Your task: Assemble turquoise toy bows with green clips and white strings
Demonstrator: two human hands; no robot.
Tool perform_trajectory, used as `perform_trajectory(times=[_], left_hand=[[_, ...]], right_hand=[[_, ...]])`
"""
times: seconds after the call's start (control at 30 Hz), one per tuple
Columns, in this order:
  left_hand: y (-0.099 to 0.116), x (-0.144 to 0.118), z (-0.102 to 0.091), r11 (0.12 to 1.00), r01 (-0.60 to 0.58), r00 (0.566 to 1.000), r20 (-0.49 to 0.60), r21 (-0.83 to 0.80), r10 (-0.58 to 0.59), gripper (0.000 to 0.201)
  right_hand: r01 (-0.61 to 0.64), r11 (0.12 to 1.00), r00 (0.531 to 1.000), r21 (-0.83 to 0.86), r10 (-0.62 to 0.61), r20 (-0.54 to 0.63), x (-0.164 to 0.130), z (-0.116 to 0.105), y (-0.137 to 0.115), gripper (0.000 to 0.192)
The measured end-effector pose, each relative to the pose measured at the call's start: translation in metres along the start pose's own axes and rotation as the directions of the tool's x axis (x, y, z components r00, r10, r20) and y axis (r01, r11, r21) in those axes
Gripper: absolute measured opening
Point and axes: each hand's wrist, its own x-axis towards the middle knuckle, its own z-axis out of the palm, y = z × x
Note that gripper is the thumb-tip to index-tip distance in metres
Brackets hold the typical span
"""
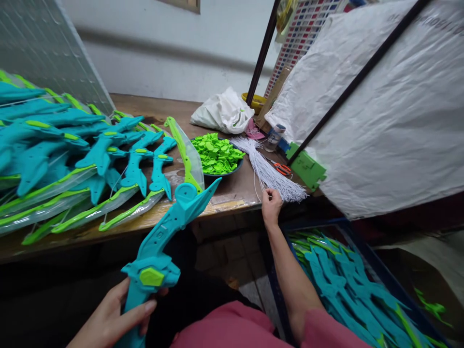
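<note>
My left hand (116, 314) is wrapped round the lower part of a teal toy bow (155, 246), which slants up to the right. A yellow-green hexagonal piece sits on its middle, and a lime limb with clear plastic rises from its upper end. My right hand (271, 205) is pinched at the table's front edge, beside a bundle of white strings (266, 166). Loose strands run down to its fingertips. Behind the bow, a dark bowl (237, 168) holds a heap of small lime-green plastic pieces (217, 153).
Many teal-and-green toy bows (105, 150) are piled on the left of the table. A blue crate (282, 295) of more bows stands low at right. Orange-handled scissors (282, 168), a jar (274, 137) and a white bag (224, 111) lie further back. A dark bar (362, 72) crosses the white sacking.
</note>
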Motion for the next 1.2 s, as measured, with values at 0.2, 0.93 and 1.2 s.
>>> perform_trajectory(times=[0.2, 0.93, 1.2], left_hand=[[-0.009, 0.026, 0.002, 0.991, 0.067, 0.97, 0.242, -0.116, -0.037, 0.039], [-0.074, -0.003, -0.023, 0.982, 0.164, 0.906, 0.38, 0.089, -0.186, 0.072], [-0.115, -0.029, -0.052, 0.954, 0.284, 0.955, 0.058, 0.094, -0.29, 0.07]], right_hand=[[-0.09, 0.902, 0.835, 0.423, -0.163, 0.526, -0.111, 0.017, -0.047, 0.03], [-0.776, 0.086, 0.629, 0.624, 0.037, 0.777, -0.128, 0.076, -0.045, 0.035], [-0.654, 0.171, 0.757, 0.737, 0.167, 0.632, -0.103, 0.052, -0.034, 0.058]])
